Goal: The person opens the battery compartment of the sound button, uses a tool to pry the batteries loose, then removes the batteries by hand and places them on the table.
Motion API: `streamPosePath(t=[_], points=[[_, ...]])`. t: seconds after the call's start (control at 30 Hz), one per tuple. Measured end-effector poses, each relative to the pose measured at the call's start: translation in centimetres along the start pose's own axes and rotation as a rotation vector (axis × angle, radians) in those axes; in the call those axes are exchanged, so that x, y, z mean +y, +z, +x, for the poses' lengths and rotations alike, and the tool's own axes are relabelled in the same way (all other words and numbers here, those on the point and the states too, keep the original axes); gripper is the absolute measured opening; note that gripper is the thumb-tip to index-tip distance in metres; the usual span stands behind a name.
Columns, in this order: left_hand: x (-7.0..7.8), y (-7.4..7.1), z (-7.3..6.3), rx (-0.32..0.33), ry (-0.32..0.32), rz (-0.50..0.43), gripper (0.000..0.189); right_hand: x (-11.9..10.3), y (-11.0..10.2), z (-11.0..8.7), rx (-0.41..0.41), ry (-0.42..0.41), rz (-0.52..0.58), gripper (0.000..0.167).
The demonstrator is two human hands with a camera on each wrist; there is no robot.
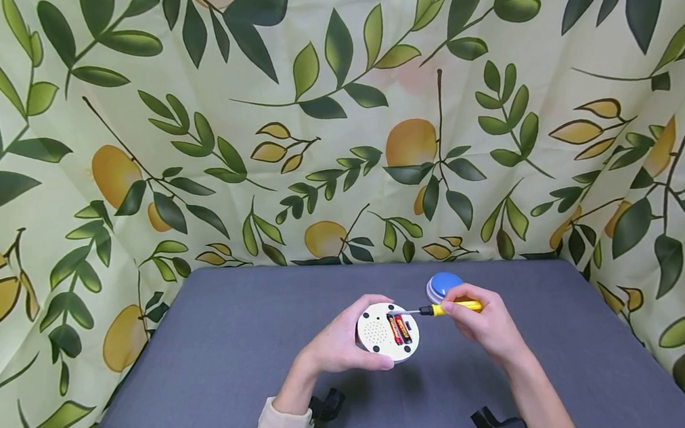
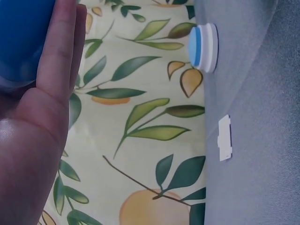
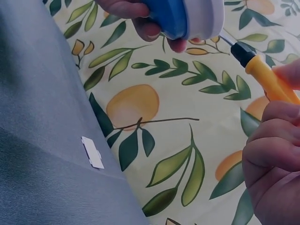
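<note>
My left hand grips a round white device with a blue top, a push-button unit, its white underside turned toward the head camera. Two red-and-black batteries lie side by side in its uncovered compartment. In the left wrist view the blue dome rests against my palm. My right hand pinches the yellow handle of a screwdriver; its metal shaft reaches left, the tip right at the top end of the batteries. The right wrist view shows the same screwdriver meeting the white base.
A second blue-topped button stands on the grey table, just behind my right hand. A small white battery cover lies flat on the cloth, seen also in the right wrist view. A leaf-patterned curtain hangs behind the table.
</note>
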State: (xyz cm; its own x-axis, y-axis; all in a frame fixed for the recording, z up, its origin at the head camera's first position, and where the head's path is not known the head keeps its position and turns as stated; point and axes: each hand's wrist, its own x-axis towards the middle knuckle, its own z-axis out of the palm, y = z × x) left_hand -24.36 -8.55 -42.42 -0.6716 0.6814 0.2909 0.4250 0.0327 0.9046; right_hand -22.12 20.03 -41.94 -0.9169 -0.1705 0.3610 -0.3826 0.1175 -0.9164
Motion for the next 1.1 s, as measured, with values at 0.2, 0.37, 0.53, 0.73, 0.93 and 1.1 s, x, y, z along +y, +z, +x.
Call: streamPosePath(t=[0.2, 0.37, 0.53, 0.73, 0.93, 1.1], points=[[-0.03, -0.01, 0.09, -0.017, 0.008, 0.042, 0.078, 0.35, -0.22, 0.08, -0.018, 0.028, 0.044, 0.006], [-0.07, 0.01, 0.10, -0.020, 0.010, 0.061, 0.078, 0.61, -0.31, 0.18, -0.036, 0.050, 0.085, 0.010], [0.05, 0.10, 0.08, -0.023, 0.010, 0.059, 0.078, 0.60, -0.38, 0.21, -0.040, 0.089, 0.095, 0.014], [-0.04, 0.17, 0.12, -0.025, 0.015, 0.058, 0.080, 0.63, -0.50, 0.20, -0.043, 0.140, 0.098, 0.019], [-0.14, 0.19, 0.12, -0.034, 0.017, 0.056, 0.078, 0.65, -0.51, 0.19, -0.044, 0.207, 0.121, 0.019], [-0.19, 0.19, 0.20, -0.041, 0.024, 0.017, 0.078, 0.66, -0.43, 0.24, -0.035, 0.222, 0.138, 0.018]])
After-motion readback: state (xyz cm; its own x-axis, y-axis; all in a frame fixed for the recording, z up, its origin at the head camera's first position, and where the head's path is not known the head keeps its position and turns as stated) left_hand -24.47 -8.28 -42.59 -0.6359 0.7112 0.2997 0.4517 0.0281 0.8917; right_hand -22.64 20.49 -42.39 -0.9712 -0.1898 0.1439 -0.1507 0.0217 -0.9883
